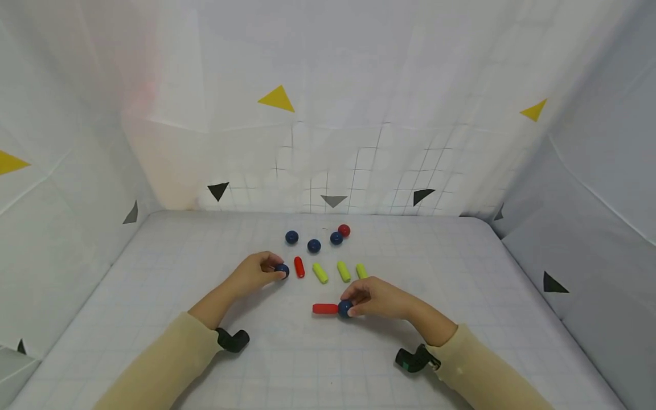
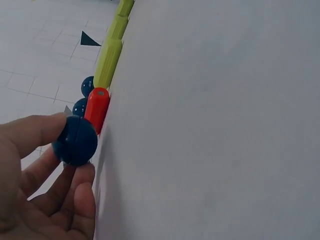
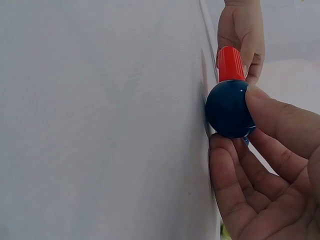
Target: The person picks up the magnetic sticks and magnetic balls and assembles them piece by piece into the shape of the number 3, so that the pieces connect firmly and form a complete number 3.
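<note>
My left hand pinches a dark blue ball between thumb and fingers, left of a red rod. In the left wrist view that blue ball shows a thin seam. Nearer the front, my right hand holds another blue ball. A red rod lies against that ball's left side and points left. The right wrist view shows the ridged red rod touching the held ball, with my left hand beyond it.
Yellow-green rods lie in a row behind my right hand. Farther back are blue balls and a red ball touching one of them. White cloth walls with coloured triangles enclose the white table at the back and sides.
</note>
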Demonstrator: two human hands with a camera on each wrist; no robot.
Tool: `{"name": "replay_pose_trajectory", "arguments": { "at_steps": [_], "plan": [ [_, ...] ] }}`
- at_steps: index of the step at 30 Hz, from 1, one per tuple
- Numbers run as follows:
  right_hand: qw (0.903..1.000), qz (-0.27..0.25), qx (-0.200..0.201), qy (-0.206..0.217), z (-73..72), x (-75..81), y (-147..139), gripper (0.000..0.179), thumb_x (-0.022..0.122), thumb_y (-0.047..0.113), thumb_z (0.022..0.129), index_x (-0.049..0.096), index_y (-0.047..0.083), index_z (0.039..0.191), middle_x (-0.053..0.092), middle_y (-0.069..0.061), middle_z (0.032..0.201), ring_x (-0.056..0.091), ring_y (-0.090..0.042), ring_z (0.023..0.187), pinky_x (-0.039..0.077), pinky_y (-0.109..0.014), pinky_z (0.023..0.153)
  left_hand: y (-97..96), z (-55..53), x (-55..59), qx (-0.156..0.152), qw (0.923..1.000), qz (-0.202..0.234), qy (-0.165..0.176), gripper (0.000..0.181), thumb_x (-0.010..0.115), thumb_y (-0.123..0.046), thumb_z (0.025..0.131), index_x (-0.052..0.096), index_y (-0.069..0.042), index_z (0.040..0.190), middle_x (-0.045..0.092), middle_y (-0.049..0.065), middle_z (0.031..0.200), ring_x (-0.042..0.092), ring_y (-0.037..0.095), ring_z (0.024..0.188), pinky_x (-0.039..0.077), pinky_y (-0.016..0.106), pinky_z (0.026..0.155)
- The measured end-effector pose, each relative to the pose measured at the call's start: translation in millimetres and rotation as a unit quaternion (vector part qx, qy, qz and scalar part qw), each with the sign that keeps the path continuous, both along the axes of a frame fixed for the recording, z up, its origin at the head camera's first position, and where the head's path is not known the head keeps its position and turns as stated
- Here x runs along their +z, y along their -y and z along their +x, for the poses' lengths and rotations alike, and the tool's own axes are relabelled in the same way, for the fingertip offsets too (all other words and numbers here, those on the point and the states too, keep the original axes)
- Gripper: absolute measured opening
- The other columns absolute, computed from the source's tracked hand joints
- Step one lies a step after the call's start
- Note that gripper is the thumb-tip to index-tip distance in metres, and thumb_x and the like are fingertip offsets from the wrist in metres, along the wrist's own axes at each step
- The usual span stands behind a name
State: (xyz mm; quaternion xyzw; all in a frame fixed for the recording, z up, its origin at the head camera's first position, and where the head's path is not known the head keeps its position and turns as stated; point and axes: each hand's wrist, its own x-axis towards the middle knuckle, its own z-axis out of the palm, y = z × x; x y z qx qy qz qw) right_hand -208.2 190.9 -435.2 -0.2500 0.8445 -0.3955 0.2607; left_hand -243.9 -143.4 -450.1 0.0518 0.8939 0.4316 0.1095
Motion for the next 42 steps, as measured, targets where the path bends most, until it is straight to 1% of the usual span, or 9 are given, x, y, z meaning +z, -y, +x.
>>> {"name": "replay_pose_trajectory", "arguments": {
  "at_steps": [3,8,15,19,24,29,34,38,42],
  "plan": [
    [1.0000,0.001,-0.004,0.003,-0.5,-0.7,0,0.027,0.078,0.014,0.088,0.071,0.010,0.114,0.069,0.003,0.102,0.063,-0.015,0.094,0.055,-0.028,0.083,-0.3,5.4,0.9,-0.020,0.9998,0.003,0.003,0.032,0.078,-0.028,0.089,0.068,-0.013,0.115,0.067,0.001,0.104,0.059,0.019,0.096,0.052,0.034,0.084],
    [0.9999,0.000,-0.007,0.010,-2.0,-3.3,1,0.027,0.078,0.015,0.088,0.071,0.012,0.114,0.069,0.004,0.103,0.063,-0.016,0.096,0.055,-0.029,0.084,0.8,13.0,0.0,-0.043,0.9990,0.005,0.011,0.028,0.079,-0.026,0.088,0.069,-0.015,0.112,0.066,-0.001,0.099,0.059,0.017,0.092,0.051,0.031,0.079],
    [0.9998,0.004,-0.013,0.015,-4.1,-4.9,1,0.027,0.078,0.014,0.088,0.071,0.012,0.114,0.069,0.004,0.103,0.063,-0.016,0.096,0.055,-0.030,0.085,-3.2,22.1,0.0,-0.078,0.9962,0.015,0.035,0.028,0.081,-0.028,0.086,0.069,-0.018,0.109,0.066,-0.002,0.096,0.059,0.018,0.091,0.051,0.030,0.079],
    [0.9997,0.006,-0.013,0.017,-4.1,-3.7,2,0.027,0.078,0.014,0.088,0.071,0.012,0.114,0.069,0.004,0.103,0.063,-0.016,0.096,0.055,-0.030,0.086,-6.7,28.6,0.4,-0.098,0.9943,0.016,0.039,0.028,0.082,-0.028,0.085,0.069,-0.019,0.109,0.066,-0.002,0.097,0.059,0.017,0.090,0.052,0.030,0.077],
    [0.9997,0.009,-0.013,0.020,-3.9,-2.6,2,0.027,0.078,0.014,0.088,0.070,0.012,0.114,0.069,0.003,0.104,0.063,-0.016,0.096,0.055,-0.031,0.086,-10.3,35.4,1.2,-0.124,0.9912,0.024,0.041,0.030,0.083,-0.028,0.084,0.068,-0.017,0.108,0.066,-0.003,0.100,0.059,0.017,0.090,0.053,0.030,0.076],
    [0.9996,0.011,-0.015,0.020,-3.6,-1.6,3,0.027,0.078,0.014,0.088,0.070,0.012,0.114,0.069,0.004,0.104,0.063,-0.016,0.097,0.054,-0.031,0.087,-12.8,39.3,1.8,-0.143,0.9883,0.034,0.041,0.030,0.082,-0.027,0.084,0.068,-0.016,0.108,0.066,-0.002,0.100,0.060,0.017,0.091,0.053,0.030,0.077],
    [0.9997,0.011,-0.014,0.020,-4.4,-3.0,2,0.027,0.078,0.014,0.089,0.070,0.012,0.114,0.069,0.004,0.104,0.063,-0.016,0.097,0.054,-0.030,0.087,-15.0,40.6,-1.2,-0.159,0.9857,0.040,0.041,0.029,0.082,-0.027,0.085,0.068,-0.016,0.109,0.066,-0.003,0.102,0.061,0.017,0.093,0.054,0.031,0.079],
    [0.9996,0.014,-0.015,0.020,-4.0,-3.3,1,0.026,0.077,0.015,0.089,0.070,0.013,0.114,0.069,0.004,0.104,0.063,-0.016,0.097,0.054,-0.031,0.087,-18.7,41.0,-3.3,-0.163,0.9849,0.035,0.046,0.028,0.081,-0.027,0.085,0.069,-0.018,0.109,0.066,-0.004,0.101,0.060,0.017,0.094,0.054,0.030,0.082],
    [0.9996,0.017,-0.013,0.017,-3.0,-1.8,2,0.026,0.077,0.015,0.089,0.070,0.012,0.115,0.069,0.004,0.104,0.063,-0.016,0.097,0.054,-0.032,0.088,-22.7,43.3,-2.7,-0.169,0.9840,0.035,0.046,0.028,0.081,-0.027,0.085,0.069,-0.018,0.108,0.066,-0.004,0.100,0.060,0.017,0.092,0.054,0.031,0.082]
  ]
}}
